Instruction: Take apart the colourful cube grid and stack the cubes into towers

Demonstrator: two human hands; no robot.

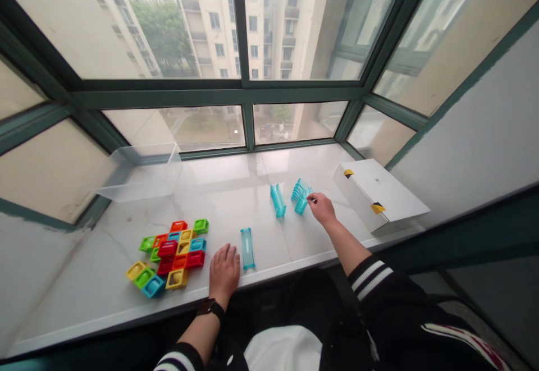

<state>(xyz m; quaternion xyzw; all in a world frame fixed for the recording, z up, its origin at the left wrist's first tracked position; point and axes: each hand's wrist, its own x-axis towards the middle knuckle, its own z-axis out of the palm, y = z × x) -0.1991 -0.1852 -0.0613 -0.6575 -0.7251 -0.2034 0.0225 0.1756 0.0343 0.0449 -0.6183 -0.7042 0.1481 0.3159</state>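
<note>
My right hand (322, 208) is at a translucent blue curved track piece (300, 194) on the white sill, its fingertips closed at the piece's right edge. Just left of that stands a blue straight track piece (278, 201). Nearer the front edge lies another straight blue piece (247, 248). Beside it my left hand (224, 270) rests flat on the sill, fingers stretched out and holding nothing. To the left of this hand sits a cluster of red, yellow, green and blue hollow blocks (174, 256), some stacked on others.
A clear plastic bin (147, 186) stands at the back left by the window. On the right is a white box (381, 191) with yellow-and-black tabs. Green window frames (219, 97) bound the sill (236, 191) behind.
</note>
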